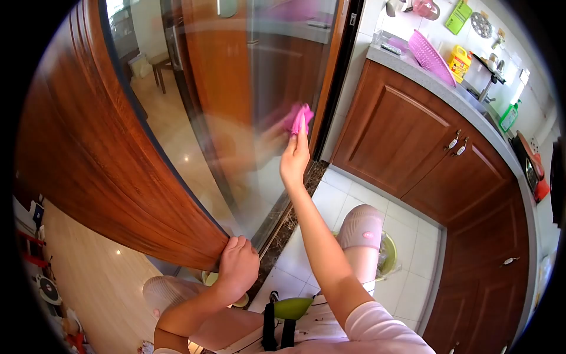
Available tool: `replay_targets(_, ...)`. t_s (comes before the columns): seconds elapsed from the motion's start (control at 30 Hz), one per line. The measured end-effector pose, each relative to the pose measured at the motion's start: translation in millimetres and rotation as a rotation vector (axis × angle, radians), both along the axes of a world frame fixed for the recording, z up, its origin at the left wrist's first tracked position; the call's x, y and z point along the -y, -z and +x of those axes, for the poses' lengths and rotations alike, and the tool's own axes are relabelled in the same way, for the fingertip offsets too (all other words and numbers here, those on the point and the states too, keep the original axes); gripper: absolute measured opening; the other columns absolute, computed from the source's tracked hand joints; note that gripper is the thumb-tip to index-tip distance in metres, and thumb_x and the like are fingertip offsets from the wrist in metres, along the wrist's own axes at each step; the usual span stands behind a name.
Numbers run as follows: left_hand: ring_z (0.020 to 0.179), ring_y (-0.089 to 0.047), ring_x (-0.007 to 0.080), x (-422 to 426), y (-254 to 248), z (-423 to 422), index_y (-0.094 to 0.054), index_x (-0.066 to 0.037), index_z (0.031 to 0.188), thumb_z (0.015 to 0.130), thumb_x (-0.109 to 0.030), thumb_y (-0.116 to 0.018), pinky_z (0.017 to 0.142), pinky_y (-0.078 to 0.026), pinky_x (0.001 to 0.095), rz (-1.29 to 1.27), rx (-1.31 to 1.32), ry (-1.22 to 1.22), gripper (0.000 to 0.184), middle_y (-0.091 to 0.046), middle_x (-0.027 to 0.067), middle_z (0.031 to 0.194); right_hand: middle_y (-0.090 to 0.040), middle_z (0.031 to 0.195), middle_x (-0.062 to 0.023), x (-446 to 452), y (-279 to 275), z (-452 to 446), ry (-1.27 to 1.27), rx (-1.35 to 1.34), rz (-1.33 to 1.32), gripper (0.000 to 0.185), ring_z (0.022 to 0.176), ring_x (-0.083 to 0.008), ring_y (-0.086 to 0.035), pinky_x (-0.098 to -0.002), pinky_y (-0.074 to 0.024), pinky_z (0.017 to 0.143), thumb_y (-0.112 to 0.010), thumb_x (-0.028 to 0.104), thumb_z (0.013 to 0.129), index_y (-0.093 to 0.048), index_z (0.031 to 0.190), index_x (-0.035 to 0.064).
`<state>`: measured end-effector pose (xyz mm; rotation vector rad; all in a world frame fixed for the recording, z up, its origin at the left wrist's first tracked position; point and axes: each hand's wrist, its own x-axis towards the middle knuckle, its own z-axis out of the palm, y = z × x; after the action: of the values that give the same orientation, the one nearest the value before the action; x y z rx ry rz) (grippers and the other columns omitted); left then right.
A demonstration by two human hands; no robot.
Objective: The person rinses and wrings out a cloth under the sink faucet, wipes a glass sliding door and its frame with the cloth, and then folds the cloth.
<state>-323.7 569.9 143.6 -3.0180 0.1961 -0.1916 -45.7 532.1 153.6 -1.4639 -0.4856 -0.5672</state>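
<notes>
My right hand (296, 156) presses a bunched pink cloth (299, 120) against the glass pane (259, 177) of a sliding door, near its right-hand frame. The cloth and hand are mirrored in the glass. Lower down, my left hand (239, 265) is closed round the edge of a brown wooden door panel (135, 183), its fingertips partly hidden. Both my knees are bent, one on each side of the dark stone threshold (274, 242).
Brown cabinets (407, 124) with a grey countertop (433, 82) stand to the right. On the counter are a pink basket (432, 58), a yellow bottle (459, 62) and a green bottle (509, 117). A green bin (388, 256) sits behind my right knee. Wooden floor (94, 259) lies at left.
</notes>
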Motion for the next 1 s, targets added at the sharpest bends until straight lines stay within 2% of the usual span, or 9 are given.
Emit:
replay_targets(0.13,0.091,-0.057,0.0253,8,-3,5,-0.070,-0.004,0.075,0.077,-0.012,-0.062,0.086,-0.040,0.0357,-0.002,0.009,-0.048,0.012,-0.063,0.0106,0.080,-0.049,0.149,-0.0164,18,89,17,0.004,-0.171,-0.156,0.064,0.126,-0.0328,-0.058,-0.0370,-0.0475,0.098,-0.042,0.004,0.100,-0.028,0.158,0.0257)
replay_targets(0.2,0.090,-0.058,0.0267,13,-4,12,-0.071,-0.004,0.077,0.078,-0.013,-0.062,0.084,-0.042,0.0386,-0.036,0.063,-0.062,0.012,-0.064,0.0117,0.081,-0.066,0.124,-0.0211,23,107,-10,0.014,-0.377,-0.310,0.065,0.098,-0.0403,-0.069,-0.0430,-0.0522,0.081,-0.047,0.007,0.098,-0.030,0.157,0.0290)
replay_targets(0.3,0.091,-0.059,0.0298,22,6,32,-0.072,-0.003,0.084,0.079,-0.013,-0.062,0.081,-0.044,0.0437,-0.134,0.169,-0.004,0.015,-0.066,0.0134,0.086,-0.068,0.118,-0.0221,25,45,-80,-0.031,-0.267,-0.195,0.064,0.099,-0.0366,-0.070,-0.0427,-0.0535,0.084,-0.051,-0.007,0.092,-0.046,0.150,0.0201)
replay_targets(0.33,0.092,-0.059,0.0309,23,15,41,-0.072,-0.002,0.086,0.079,-0.013,-0.063,0.081,-0.045,0.0453,-0.172,0.166,0.042,0.016,-0.066,0.0139,0.088,-0.068,0.115,-0.0196,20,32,-96,0.012,-0.031,-0.164,0.064,0.098,-0.0248,-0.070,-0.0331,-0.0521,0.084,-0.053,-0.009,0.092,-0.049,0.149,0.0212)
replay_targets(0.4,0.102,-0.061,0.0336,24,37,55,-0.070,-0.005,0.097,0.082,-0.018,-0.064,0.090,-0.044,0.0468,-0.299,0.136,0.077,0.021,-0.068,0.0142,0.094,-0.065,0.126,-0.0202,20,-26,-121,-0.062,0.185,-0.162,0.060,0.132,-0.0345,-0.054,-0.0354,-0.0447,0.104,-0.054,-0.012,0.089,-0.053,0.144,0.0099)
replay_targets(0.6,0.131,-0.048,0.0355,19,42,71,-0.064,0.003,0.115,0.081,-0.014,-0.065,0.115,-0.029,0.0532,-0.060,0.239,0.148,0.038,-0.055,0.0199,0.135,-0.059,0.133,-0.0195,-5,-108,-48,0.143,0.451,-0.034,0.061,0.133,-0.0389,-0.052,-0.0384,-0.0412,0.108,-0.046,-0.015,0.088,-0.053,0.143,0.0090)
replay_targets(0.8,0.142,-0.037,0.0377,25,28,91,-0.057,0.008,0.128,0.080,-0.014,-0.066,0.120,-0.023,0.0525,-0.072,0.251,0.029,0.054,-0.041,0.0236,0.150,-0.053,0.144,-0.0179,3,56,75,0.182,-0.087,-0.116,0.062,0.122,-0.0395,-0.058,-0.0419,-0.0477,0.097,-0.043,0.001,0.099,-0.033,0.156,0.0226)
replay_targets(0.9,0.144,-0.034,0.0377,30,31,109,-0.054,0.010,0.132,0.081,-0.014,-0.064,0.121,-0.021,0.0518,-0.071,0.256,-0.033,0.058,-0.038,0.0235,0.153,-0.064,0.124,-0.0239,18,131,50,0.095,-0.459,-0.339,0.068,0.098,-0.0428,-0.068,-0.0473,-0.0522,0.084,-0.046,0.007,0.097,-0.028,0.157,0.0339)
replay_targets(1.0,0.140,-0.038,0.0395,35,34,126,-0.055,0.012,0.129,0.082,-0.013,-0.062,0.121,-0.022,0.0522,0.034,0.358,-0.043,0.054,-0.044,0.0274,0.146,-0.063,0.130,-0.0222,18,95,4,0.026,-0.381,-0.189,0.061,0.114,-0.0390,-0.063,-0.0422,-0.0490,0.096,-0.046,0.003,0.096,-0.038,0.154,0.0227)
